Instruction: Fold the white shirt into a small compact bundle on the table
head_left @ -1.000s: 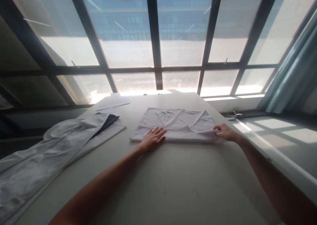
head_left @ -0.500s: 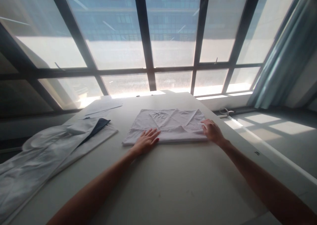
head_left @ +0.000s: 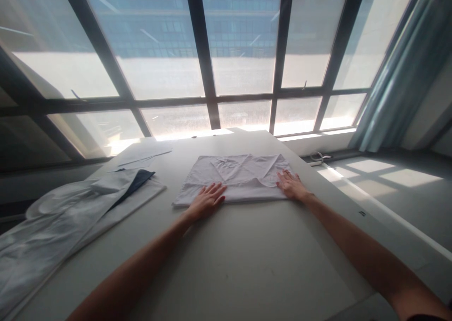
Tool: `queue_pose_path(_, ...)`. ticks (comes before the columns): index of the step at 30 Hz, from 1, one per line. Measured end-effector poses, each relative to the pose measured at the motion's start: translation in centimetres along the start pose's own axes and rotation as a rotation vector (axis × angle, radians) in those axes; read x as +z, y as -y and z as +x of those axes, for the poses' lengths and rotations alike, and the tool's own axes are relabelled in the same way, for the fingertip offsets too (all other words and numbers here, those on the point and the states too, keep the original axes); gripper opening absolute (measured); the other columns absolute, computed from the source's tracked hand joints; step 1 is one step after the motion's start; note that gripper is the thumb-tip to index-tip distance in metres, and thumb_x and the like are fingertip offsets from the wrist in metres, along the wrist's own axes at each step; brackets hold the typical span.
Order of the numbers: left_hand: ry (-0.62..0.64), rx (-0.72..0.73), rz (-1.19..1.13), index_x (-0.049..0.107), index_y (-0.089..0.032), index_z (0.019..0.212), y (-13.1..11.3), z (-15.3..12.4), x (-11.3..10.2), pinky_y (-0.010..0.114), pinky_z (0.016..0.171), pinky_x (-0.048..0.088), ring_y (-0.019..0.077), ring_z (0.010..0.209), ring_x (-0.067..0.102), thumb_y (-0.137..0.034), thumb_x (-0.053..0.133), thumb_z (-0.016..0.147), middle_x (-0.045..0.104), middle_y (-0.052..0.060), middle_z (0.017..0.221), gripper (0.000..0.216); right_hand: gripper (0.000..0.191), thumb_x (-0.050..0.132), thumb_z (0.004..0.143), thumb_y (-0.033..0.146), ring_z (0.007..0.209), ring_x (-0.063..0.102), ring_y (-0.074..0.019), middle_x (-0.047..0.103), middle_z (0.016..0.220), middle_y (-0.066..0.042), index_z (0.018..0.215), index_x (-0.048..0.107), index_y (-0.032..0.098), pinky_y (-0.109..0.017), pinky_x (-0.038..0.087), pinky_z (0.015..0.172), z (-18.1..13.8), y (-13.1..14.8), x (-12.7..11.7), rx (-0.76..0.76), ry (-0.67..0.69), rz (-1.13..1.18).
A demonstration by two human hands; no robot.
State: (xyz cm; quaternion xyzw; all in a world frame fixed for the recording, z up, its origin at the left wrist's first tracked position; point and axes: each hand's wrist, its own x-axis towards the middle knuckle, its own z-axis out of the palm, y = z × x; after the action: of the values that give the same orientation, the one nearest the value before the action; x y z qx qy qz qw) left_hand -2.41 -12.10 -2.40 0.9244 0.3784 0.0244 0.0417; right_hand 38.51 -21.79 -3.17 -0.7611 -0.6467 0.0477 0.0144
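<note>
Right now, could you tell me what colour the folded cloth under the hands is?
The folded cloth is plain white, best seen in the head view.

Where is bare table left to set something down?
Biggest patch: the near table between both forearms, in front of the folded white cloth. A narrower strip runs between the cloth and the plastic-wrapped garments. Crowded: the left side with garments and papers; left hand and right hand lie flat on the cloth's near edge.

No text, label or number is legible anywhere here.
</note>
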Motion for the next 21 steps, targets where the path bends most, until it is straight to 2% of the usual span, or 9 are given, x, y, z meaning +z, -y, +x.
queue_pose_path(3,0.020,0.004,-0.009,0.031,-0.027,0.166,0.1,-0.1,-0.3,0.059,0.127,0.016,0.0321,0.160,0.017,-0.055,0.024,0.110,0.022,0.005,0.173,0.063,0.068,0.025,0.108,0.046,0.161,0.006,-0.0285,0.008,0.175,-0.014,0.169,0.017,0.017,-0.062,0.007,0.126,0.0,-0.2,0.2,0.086,-0.031,0.018)
queue_pose_path(6,0.040,-0.010,-0.003,0.031,-0.023,0.166,-0.9,0.1,-0.9,0.063,0.126,0.015,0.0336,0.160,0.015,-0.050,0.029,0.110,0.021,0.009,0.173,0.062,0.068,0.031,0.108,0.043,0.160,0.012,-0.0345,0.017,0.173,-0.020,0.167,0.024,0.011,-0.064,0.008,0.125,-0.3,-0.1,0.6,0.131,-0.126,0.057)
queue_pose_path(9,0.000,0.079,-0.003,0.029,-0.022,0.166,-4.0,1.0,-1.2,0.061,0.127,0.012,0.0303,0.161,0.013,-0.041,0.031,0.110,0.021,0.010,0.173,0.059,0.063,0.036,0.107,0.034,0.159,0.016,-0.0355,0.025,0.170,-0.023,0.165,0.031,0.009,-0.063,0.006,0.125,-0.8,0.8,0.7,0.114,-0.300,0.055)
queue_pose_path(12,-0.041,0.267,-0.041,0.029,-0.022,0.166,-8.2,3.0,-0.8,0.054,0.128,0.013,0.0275,0.161,0.015,-0.041,0.028,0.112,0.023,0.011,0.173,0.058,0.059,0.034,0.106,0.028,0.160,0.015,-0.0298,0.028,0.170,-0.019,0.163,0.038,0.014,-0.057,0.010,0.127,-1.6,3.0,0.8,-0.031,-0.404,0.083)
queue_pose_path(15,-0.048,0.335,-0.063,0.029,-0.021,0.165,-11.2,5.2,0.4,0.056,0.127,0.014,0.0295,0.160,0.018,-0.047,0.026,0.112,0.024,0.013,0.172,0.059,0.058,0.031,0.107,0.030,0.160,0.015,-0.0260,0.029,0.170,-0.014,0.162,0.042,0.015,-0.051,0.016,0.128,-2.6,5.6,1.0,-0.292,-0.336,0.150)
queue_pose_path(17,-0.064,0.319,-0.086,0.028,-0.021,0.166,-12.0,6.2,1.1,0.056,0.126,0.017,0.0295,0.160,0.019,-0.052,0.025,0.112,0.025,0.014,0.172,0.062,0.059,0.029,0.109,0.036,0.160,0.018,-0.0252,0.029,0.170,-0.013,0.163,0.039,0.015,-0.051,0.018,0.128,-3.1,6.8,1.4,-0.420,-0.236,0.183)
queue_pose_path(21,-0.070,0.258,-0.104,0.024,-0.020,0.167,-12.0,6.5,1.7,0.058,0.126,0.017,0.0301,0.160,0.018,-0.054,0.026,0.111,0.023,0.014,0.172,0.065,0.068,0.024,0.110,0.051,0.160,0.019,-0.0268,0.025,0.170,-0.015,0.165,0.032,0.010,-0.053,0.017,0.128,-3.3,7.5,1.9,-0.478,-0.131,0.176)
